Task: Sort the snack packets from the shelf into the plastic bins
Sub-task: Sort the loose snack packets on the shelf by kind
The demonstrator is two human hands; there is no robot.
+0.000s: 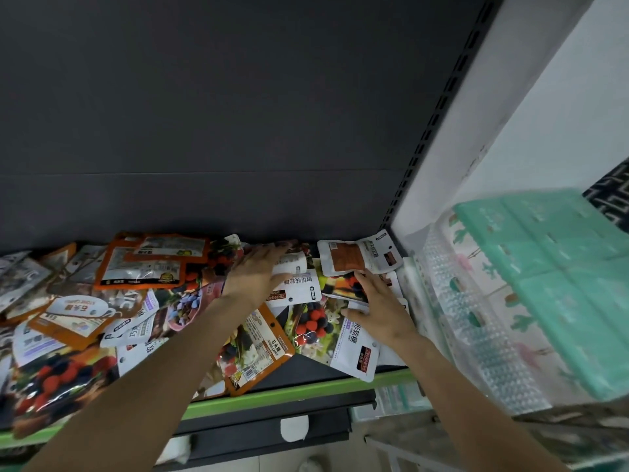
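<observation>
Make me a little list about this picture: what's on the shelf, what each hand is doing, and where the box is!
shelf: green-edged shelf piled with snack packets
left hand: left hand lies flat, fingers straight, on a white packet
right hand: right hand holds packets near the shelf's right end
bin: clear plastic bin to the right
bin lid: green lid

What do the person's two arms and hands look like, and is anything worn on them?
Both forearms are bare, with no sleeve in view. The left hand and the right hand show no glove, ring, watch or bracelet. No markings are visible.
</observation>
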